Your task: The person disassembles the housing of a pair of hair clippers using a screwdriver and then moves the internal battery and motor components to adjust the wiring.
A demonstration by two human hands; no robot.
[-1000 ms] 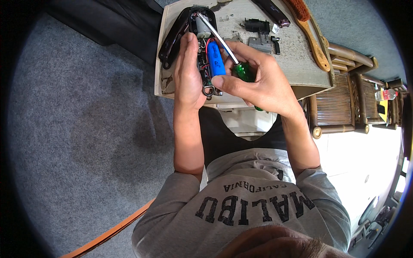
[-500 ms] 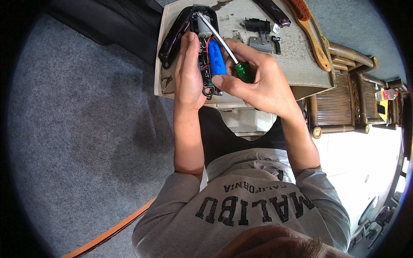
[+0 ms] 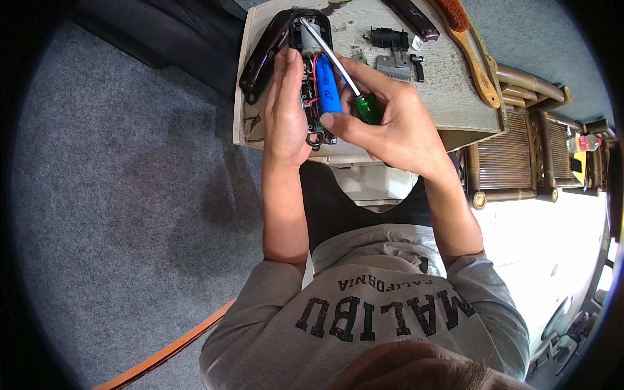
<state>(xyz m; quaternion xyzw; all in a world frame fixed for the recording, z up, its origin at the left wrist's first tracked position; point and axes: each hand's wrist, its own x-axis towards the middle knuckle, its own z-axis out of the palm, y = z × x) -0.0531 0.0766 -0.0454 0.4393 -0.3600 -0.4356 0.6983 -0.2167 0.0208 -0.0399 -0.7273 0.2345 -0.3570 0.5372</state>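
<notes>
An opened hair clipper body shows a motor, red wires and a blue battery cell. My left hand is wrapped along its left side and holds it over the table's near edge. In my right hand is a screwdriver with a green handle; its shaft slants up and left across the clipper, the tip by the motor end. My right thumb rests near the lower end of the battery. The fingertips of my left hand are partly hidden behind the clipper.
On the wooden table lie a dark casing half, a clipper blade, a black plastic part, another dark casing and a wooden-handled brush. Bamboo furniture stands to the right.
The clipper and its battery have turned very slightly in my hands. Both hands keep their holds, and the screwdriver tip stays near the motor end.
</notes>
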